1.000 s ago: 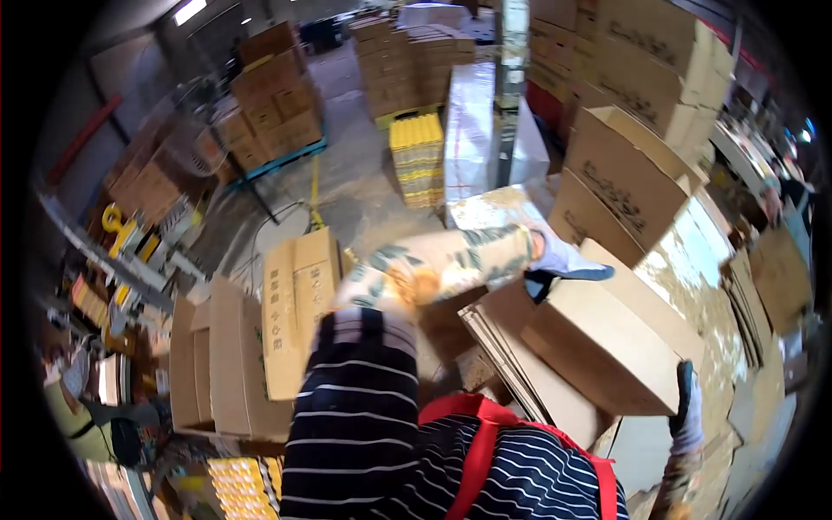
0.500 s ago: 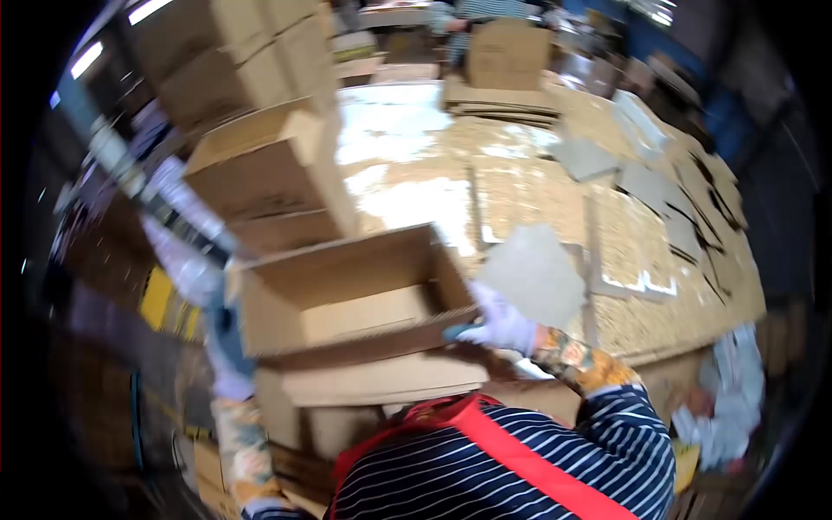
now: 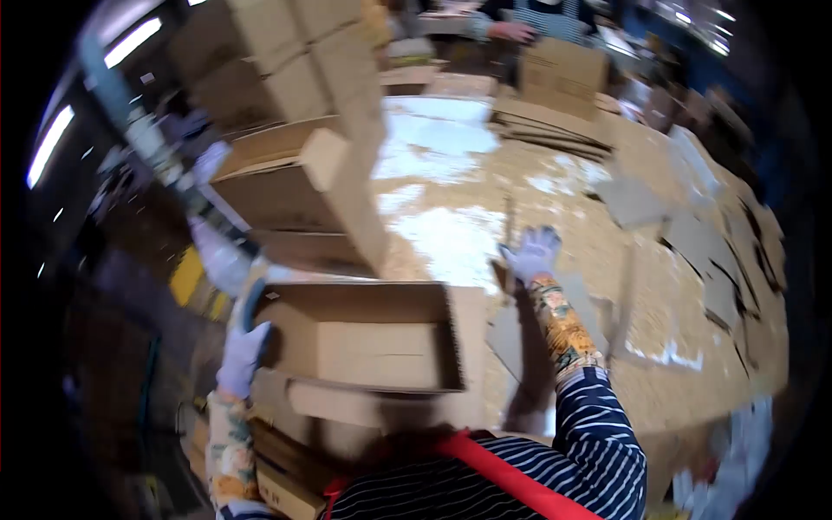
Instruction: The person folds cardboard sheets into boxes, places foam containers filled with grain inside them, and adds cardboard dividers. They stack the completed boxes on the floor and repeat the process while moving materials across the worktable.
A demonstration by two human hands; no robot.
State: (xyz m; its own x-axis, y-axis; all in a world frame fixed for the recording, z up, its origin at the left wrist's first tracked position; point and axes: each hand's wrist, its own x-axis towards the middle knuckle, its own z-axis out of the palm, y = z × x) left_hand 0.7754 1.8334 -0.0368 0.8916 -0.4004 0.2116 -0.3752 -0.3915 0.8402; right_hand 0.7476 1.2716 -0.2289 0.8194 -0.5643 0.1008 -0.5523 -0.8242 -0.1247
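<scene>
The left hand (image 3: 242,356) in a pale glove has its grip closed on the left wall of the open brown cardboard box (image 3: 373,345), which sits mouth-up just to the right of that grip, against the person's body. The right hand (image 3: 532,252) is stretched out over the speckled surface (image 3: 598,186), its grip wide with fingers spread, holding nothing. A flat grey card sheet (image 3: 505,340) lies just nearer the body than that grip. Judged from this, the box is being steadied while a sheet is fetched; closing on one calls for a pinch at its edge.
</scene>
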